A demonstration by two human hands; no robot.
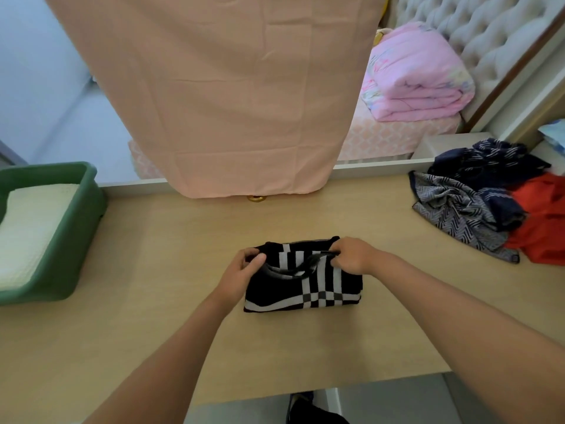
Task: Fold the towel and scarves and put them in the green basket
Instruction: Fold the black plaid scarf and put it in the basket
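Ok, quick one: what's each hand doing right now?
Left hand: pinching the far left corner of the folded black-and-white checked knit scarf.
Right hand: gripping the same scarf's far right corner.

We are seeing little of ourselves beyond bare limbs: the left hand and the right hand are showing uncovered, and the left forearm and the right forearm are showing bare along the whole length in view. Low in the view, between the arms, a dark shape with a touch of blue is peeking out; shoe or trouser leg, we cannot tell.
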